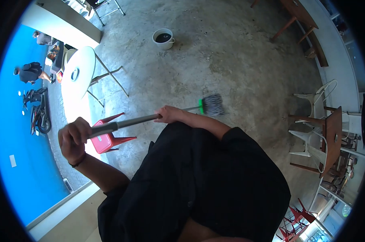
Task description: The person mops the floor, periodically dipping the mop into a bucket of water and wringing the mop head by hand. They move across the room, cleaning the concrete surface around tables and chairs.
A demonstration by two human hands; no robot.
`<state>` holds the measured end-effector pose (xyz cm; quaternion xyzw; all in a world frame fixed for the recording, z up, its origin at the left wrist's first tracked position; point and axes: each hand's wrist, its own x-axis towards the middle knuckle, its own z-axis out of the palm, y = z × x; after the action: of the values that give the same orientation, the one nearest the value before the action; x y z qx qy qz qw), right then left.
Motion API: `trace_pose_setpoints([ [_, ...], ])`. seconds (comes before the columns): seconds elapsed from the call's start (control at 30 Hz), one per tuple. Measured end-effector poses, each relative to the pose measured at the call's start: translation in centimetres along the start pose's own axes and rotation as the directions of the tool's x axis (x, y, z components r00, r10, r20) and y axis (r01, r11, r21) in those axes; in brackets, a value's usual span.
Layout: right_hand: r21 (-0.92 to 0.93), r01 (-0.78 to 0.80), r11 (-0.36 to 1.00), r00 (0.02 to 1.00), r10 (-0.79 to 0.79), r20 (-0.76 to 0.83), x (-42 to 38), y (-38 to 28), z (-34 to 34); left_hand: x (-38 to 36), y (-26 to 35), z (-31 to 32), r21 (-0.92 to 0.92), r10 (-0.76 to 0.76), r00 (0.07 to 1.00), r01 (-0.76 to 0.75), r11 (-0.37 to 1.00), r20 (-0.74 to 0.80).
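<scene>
My left hand (74,139), with a dark band at its wrist, is wrapped round the thick grey grip of a mop handle (132,122). Further down the same handle, my right hand (167,114) is closed round it in front of my dark shirt. The handle slants away past my right forearm to a green clamp (201,106). Grey, slightly blurred mop strands (213,105) lie on the concrete floor (247,80), right of the clamp.
A white bucket (163,39) with dark liquid stands ahead. On the left are a round white table (78,74), a red stool (102,139), a pillar, parked motorcycles (40,111) and several people outside. Wooden tables (332,141) and metal chairs (311,143) line the right.
</scene>
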<state>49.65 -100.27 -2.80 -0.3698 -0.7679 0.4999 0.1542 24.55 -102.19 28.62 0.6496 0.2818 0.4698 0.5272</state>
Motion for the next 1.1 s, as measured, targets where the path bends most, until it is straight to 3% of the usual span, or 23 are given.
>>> trace_pose_setpoints([
  [0.03,-0.001,-0.044,0.999,0.997,0.044,0.069,1.1,0.2,0.6,0.3,0.2,0.0,0.102,0.031,0.991,-0.044,0.994,0.128],
  [0.07,0.007,-0.021,1.000,0.996,0.020,0.082,1.9,0.8,0.8,0.8,-0.1,0.0,0.149,0.094,0.983,-0.117,0.982,0.158],
  [0.17,0.017,-0.001,1.000,0.989,-0.001,0.149,2.7,1.1,0.2,1.7,-2.6,1.1,-0.238,0.208,0.978,-0.200,0.950,0.010],
  [0.23,0.001,-0.049,0.999,0.976,0.048,0.211,3.6,2.0,0.1,2.6,-3.2,0.9,-0.375,0.230,0.970,-0.187,0.908,0.074],
  [0.33,-0.003,-0.024,1.000,0.990,0.024,0.137,3.2,3.8,-1.3,5.0,-4.6,1.4,-0.457,0.297,0.943,-0.200,0.867,0.150],
  [0.43,-0.079,-0.007,0.997,0.997,0.001,-0.072,1.0,6.8,-4.3,7.1,-7.4,2.2,-0.467,0.314,0.932,-0.200,0.861,0.180],
  [0.5,-0.161,-0.149,0.976,0.983,0.128,-0.134,-1.4,9.4,-8.2,8.2,-10.7,3.3,-0.417,0.227,0.964,-0.153,0.896,0.135],
  [0.57,-0.195,-0.362,0.912,0.909,0.299,-0.291,-4.3,14.4,-10.8,9.9,-14.5,6.3,-0.305,0.090,0.986,-0.044,0.951,0.139],
  [0.63,-0.291,-0.473,0.831,0.844,0.333,-0.422,-8.7,17.0,-14.6,11.6,-18.9,10.3,-0.377,0.117,0.971,-0.031,0.926,0.207],
  [0.73,-0.337,-0.591,0.733,0.754,0.353,-0.553,-14.1,21.5,-20.6,15.5,-21.2,17.8,-0.313,0.068,0.960,0.021,0.949,0.270],
  [0.93,-0.307,-0.651,0.695,0.675,0.344,-0.652,-20.5,27.4,-32.4,24.4,-24.1,28.1,-0.365,0.100,0.968,-0.008,0.931,0.232],
  [1.1,-0.134,-0.628,0.767,0.593,0.360,-0.720,-22.0,31.6,-35.6,28.4,-25.2,33.3,-0.302,-0.049,0.992,0.082,0.950,0.117],
])
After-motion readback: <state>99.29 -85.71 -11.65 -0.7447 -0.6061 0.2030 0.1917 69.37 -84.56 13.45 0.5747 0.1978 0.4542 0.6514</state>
